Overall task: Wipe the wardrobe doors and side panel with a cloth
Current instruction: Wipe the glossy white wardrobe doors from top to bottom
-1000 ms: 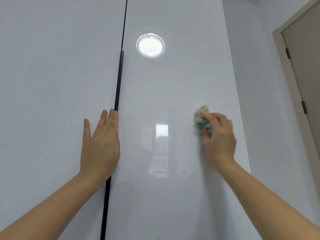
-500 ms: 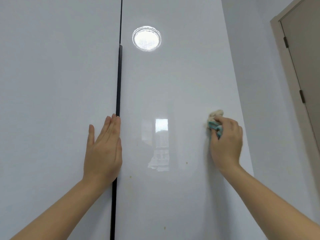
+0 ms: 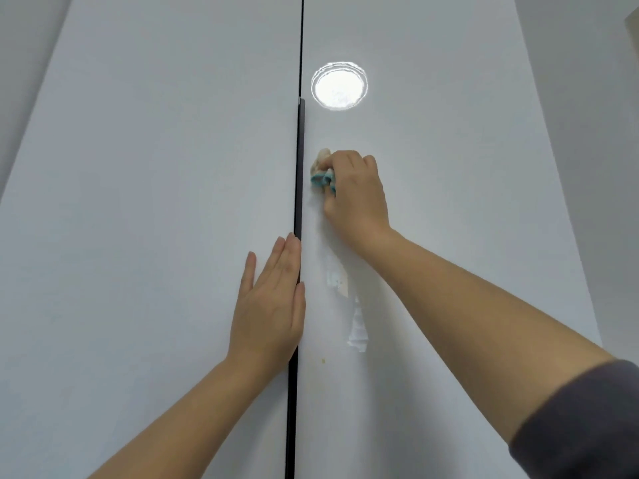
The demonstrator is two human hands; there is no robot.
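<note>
**dustbunny:** what's the big stuff here?

**mopgirl:** two glossy white wardrobe doors, closed side by side: left door (image 3: 155, 202) and right door (image 3: 449, 167). A long black handle strip (image 3: 299, 167) runs down the seam between them.

**dustbunny:** and the hands?

**mopgirl:** grey sleeve (image 3: 587, 426) in the bottom right corner. The left hand (image 3: 269, 312) lies flat on the left door, fingers straight and together, its edge right against the strip. The right hand (image 3: 356, 191) is higher up on the right door, fingers curled round a bunched cloth (image 3: 321, 171). It's beige with a teal edge, pressed to the door just beside the strip.

**dustbunny:** anything smaller?

**mopgirl:** a round lamp reflection (image 3: 339, 85) above the cloth, and a tiny yellowish speck (image 3: 323, 360) lower down on the right door.
</note>
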